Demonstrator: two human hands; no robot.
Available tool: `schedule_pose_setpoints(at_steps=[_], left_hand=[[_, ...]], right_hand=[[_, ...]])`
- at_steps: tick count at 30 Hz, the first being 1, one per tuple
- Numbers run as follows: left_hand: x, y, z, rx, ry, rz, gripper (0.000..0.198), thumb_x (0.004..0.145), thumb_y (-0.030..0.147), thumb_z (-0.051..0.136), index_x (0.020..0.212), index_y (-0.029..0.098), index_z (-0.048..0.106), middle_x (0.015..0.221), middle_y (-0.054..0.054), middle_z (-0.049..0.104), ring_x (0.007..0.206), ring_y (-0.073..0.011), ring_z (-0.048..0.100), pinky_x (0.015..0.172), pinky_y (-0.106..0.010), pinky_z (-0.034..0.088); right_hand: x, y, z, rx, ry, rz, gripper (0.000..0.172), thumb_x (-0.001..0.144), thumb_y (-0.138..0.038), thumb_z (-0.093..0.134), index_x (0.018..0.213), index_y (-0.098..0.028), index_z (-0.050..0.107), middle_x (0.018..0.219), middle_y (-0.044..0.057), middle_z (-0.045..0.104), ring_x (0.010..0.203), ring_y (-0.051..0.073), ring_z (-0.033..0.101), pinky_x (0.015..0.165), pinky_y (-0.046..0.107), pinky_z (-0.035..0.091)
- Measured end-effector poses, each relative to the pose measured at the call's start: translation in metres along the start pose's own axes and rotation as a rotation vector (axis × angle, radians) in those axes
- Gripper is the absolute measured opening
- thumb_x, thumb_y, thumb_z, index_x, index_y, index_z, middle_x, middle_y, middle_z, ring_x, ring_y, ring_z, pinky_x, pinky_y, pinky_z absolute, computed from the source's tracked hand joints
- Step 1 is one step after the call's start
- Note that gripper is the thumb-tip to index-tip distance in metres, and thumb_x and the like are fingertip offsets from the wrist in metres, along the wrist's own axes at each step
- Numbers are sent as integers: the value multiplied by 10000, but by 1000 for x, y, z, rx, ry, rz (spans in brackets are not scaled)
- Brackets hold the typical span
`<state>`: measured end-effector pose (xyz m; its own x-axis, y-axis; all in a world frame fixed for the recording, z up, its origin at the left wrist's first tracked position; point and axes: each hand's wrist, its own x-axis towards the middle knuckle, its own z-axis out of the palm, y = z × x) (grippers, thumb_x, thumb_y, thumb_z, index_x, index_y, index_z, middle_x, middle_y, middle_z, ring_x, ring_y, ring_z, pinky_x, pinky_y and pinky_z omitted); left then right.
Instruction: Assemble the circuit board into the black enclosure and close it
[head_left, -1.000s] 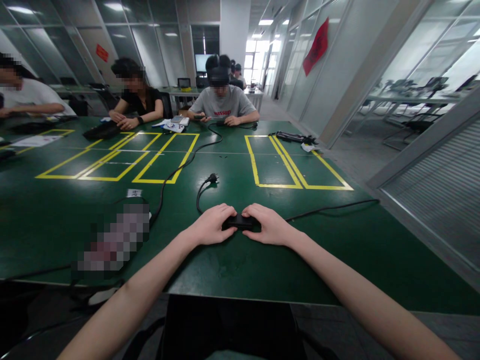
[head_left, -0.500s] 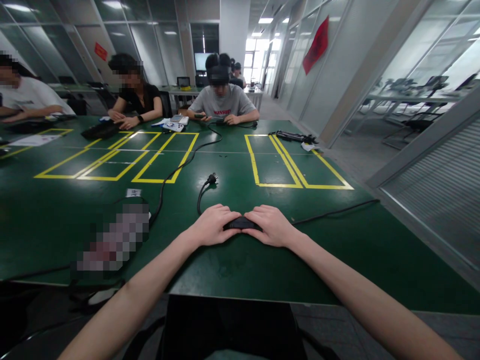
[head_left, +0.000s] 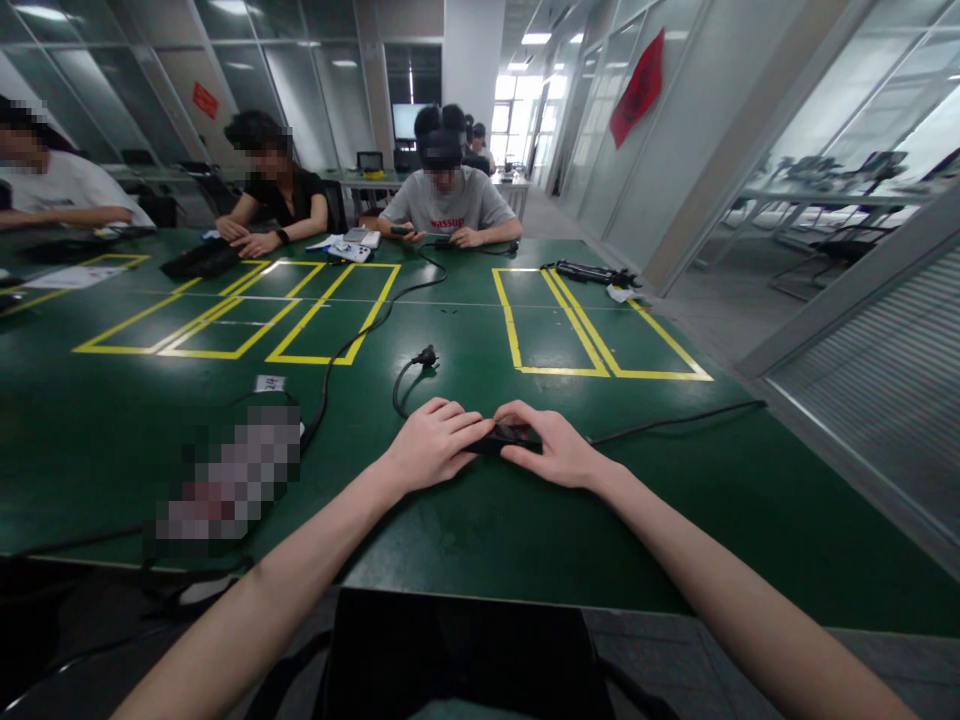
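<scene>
1. Head view, grip: clamped at both ends, a small black block [head_left: 491, 445], by the left hand [head_left: 435, 440] on its left end and the right hand [head_left: 551, 450] on its right end. Found fingers of both hands folded over the top and pressed close, fingertips nearly meeting at the middle. Cannot tell where the thumbs sit; mostly hidden.
2. Head view, location: lies flat on the green table [head_left: 525, 540], near the front edge, straight ahead and between the two forearms. Shows only as a thin dark strip between the knuckles.
3. Head view, axis: runs left to right, across the line of sight, in line with both sets of knuckles. Sits equally close to either hand; no gap seen on either side.
4. Head view, attachments: noted a thin black cable [head_left: 675, 420] leaving from under the right hand and trailing right toward the table edge. Noted a second black cord [head_left: 395, 388] curling away just beyond the left hand, ending in a loose plug [head_left: 426, 356] lying on the table. Cannot tell whether this cord joins the block; junction covered by the left fingers.
5. Head view, surroundings: recorded yellow tape rectangles [head_left: 555, 330] further out, well apart from both hands. Recorded a person in a grey shirt [head_left: 448, 205] seated at the far side, hands on separate items.
</scene>
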<state>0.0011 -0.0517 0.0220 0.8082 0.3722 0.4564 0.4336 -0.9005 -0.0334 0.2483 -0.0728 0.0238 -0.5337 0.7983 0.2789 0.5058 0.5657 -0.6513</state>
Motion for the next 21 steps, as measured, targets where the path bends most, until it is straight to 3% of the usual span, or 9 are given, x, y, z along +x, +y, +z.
schedule_pose_setpoints(at_steps=[3, 6, 9, 14, 19, 21], left_hand=[[1, 3, 3, 83, 41, 42, 353, 1031, 184, 461, 1354, 207, 602, 1307, -83, 713, 1101, -227, 643, 1002, -408, 457], [1, 4, 7, 15, 4, -20, 409, 1023, 321, 541, 1419, 222, 564, 1297, -97, 716, 1109, -243, 654, 1005, -420, 471], [1, 2, 10, -132, -39, -131, 647, 944, 546, 641, 1453, 164, 528, 1245, -138, 724, 1086, -275, 675, 953, -422, 510], [1, -3, 11, -301, -11, -283, 307, 1025, 397, 558, 1206, 178, 673, 1109, -92, 744, 996, -223, 692, 879, -351, 538], [2, -3, 10, -233, -19, -198, 275, 1012, 388, 588, 1153, 170, 680, 1079, -100, 748, 972, -243, 684, 870, -384, 535], [3, -1, 11, -226, -15, -191, 279, 1015, 389, 581, 1161, 172, 679, 1071, -98, 751, 965, -243, 686, 864, -388, 541]], right_hand=[[2, 2, -3, 364, -115, 246, 466, 988, -589, 480, 1157, -178, 619, 817, 25, 716, 655, 164, 666, 636, 297, 536], [3, 5, 0, 438, -115, 301, 481, 917, -596, 601, 1074, -149, 682, 851, 51, 742, 698, 181, 701, 655, 302, 559], [1, 5, 3, 186, 32, 197, 346, 914, -474, 667, 1070, -171, 724, 936, 70, 777, 806, 203, 723, 720, 314, 565], [-2, 7, 2, -341, 143, -147, 240, 961, -374, 650, 1090, -195, 744, 946, 99, 782, 824, 224, 721, 778, 351, 555], [-2, 6, 1, -431, 108, -215, 396, 948, -421, 660, 1243, -158, 676, 1019, 128, 768, 885, 248, 720, 786, 364, 580], [-2, 5, 4, -422, 66, -193, 367, 960, -402, 636, 1241, -168, 676, 1048, 126, 767, 921, 250, 725, 818, 368, 585]])
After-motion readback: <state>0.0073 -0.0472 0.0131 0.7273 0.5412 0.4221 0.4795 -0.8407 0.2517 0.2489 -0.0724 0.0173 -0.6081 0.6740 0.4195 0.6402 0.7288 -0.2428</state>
